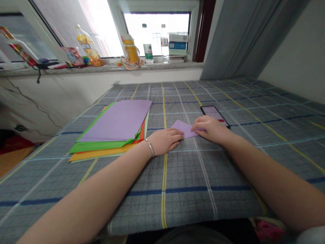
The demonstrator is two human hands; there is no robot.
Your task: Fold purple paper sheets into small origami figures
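A small folded piece of purple paper lies on the checked cloth between my hands. My left hand, with a silver bangle at the wrist, rests flat on its left end, fingers stretched out. At the right end, the bent fingers of my right hand pinch the paper's edge. Part of the paper is hidden under both hands. Just behind my right hand lies a phone with its screen lit.
To the left is a stack of coloured paper sheets, purple on top, with green, orange and red below. The grey checked cloth covers the surface. Bottles, boxes and a yellow cup stand on the windowsill beyond.
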